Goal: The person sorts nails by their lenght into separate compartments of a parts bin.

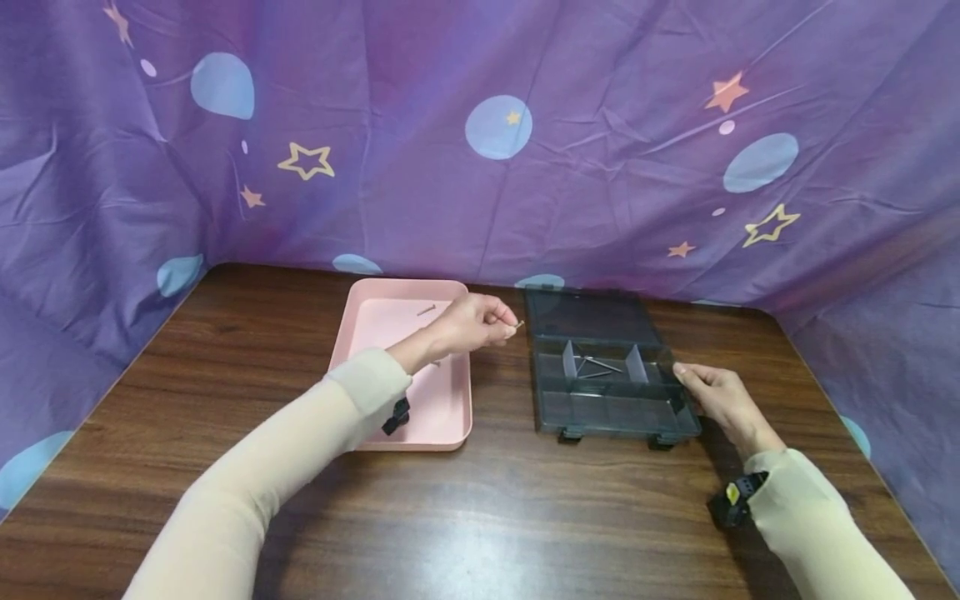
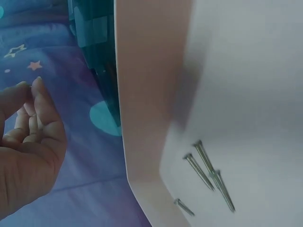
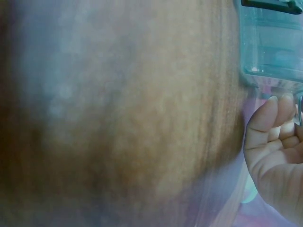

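My left hand (image 1: 480, 322) pinches a small brass-coloured screw (image 1: 521, 324) between thumb and fingertips. It is in the gap between a pink tray (image 1: 463, 417) and a dark translucent compartment box (image 1: 545, 408). In the left wrist view, several screws (image 2: 199, 172) lie on the tray's floor. The box lies with its lid (image 1: 592, 312) folded back, and several long thin metal pieces (image 1: 597, 374) rest between two dividers in its back row. At the box's right edge, my right hand (image 1: 723, 400) grips the rim, thumb on top; its other fingers are partly hidden in the head view.
Both containers stand on a brown wood-grain table (image 1: 480, 517). A purple patterned cloth (image 1: 420, 183) hangs behind the table and along both sides. Two black latches (image 1: 570, 435) stick out from the box's front edge.
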Available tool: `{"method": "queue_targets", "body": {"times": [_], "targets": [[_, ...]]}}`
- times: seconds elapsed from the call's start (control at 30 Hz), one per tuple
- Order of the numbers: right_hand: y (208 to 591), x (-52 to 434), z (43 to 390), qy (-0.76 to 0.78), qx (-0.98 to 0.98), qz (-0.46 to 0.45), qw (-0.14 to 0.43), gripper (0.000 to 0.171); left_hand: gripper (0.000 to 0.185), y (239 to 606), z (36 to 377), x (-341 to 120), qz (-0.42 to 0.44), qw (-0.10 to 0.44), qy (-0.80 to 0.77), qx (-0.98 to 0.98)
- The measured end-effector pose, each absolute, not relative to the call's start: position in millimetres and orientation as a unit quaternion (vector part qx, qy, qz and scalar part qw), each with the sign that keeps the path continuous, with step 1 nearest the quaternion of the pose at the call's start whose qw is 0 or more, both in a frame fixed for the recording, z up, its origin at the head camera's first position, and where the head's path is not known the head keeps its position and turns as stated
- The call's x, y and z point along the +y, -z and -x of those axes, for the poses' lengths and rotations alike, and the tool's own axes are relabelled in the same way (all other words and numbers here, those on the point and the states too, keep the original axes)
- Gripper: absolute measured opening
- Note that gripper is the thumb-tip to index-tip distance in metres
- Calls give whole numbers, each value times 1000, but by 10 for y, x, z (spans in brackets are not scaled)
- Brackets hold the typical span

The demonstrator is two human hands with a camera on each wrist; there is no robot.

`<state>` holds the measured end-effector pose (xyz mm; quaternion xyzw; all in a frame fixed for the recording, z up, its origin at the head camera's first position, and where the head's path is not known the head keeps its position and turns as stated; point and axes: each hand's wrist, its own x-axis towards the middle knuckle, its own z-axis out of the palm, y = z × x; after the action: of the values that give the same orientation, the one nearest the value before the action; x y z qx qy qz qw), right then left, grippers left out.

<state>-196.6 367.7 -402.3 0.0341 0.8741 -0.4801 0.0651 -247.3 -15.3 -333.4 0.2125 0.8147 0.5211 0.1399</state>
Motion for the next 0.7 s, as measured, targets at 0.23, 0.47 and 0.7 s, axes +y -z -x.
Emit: {"method": "queue_targets", "body": {"times": [0.23,0.47,0.7], "targets": [[4033,3678,1970,469,880,-31,65,63,14,3360,2499,15,-212,130,-493,834],[4031,3681,1969,462,884,-28,62,62,14,3392,2515,147,-218,125,-461,851],[4018,3678,1957,479,875,-31,61,63,15,3434,2508,233,-212,156,-492,830]]}}
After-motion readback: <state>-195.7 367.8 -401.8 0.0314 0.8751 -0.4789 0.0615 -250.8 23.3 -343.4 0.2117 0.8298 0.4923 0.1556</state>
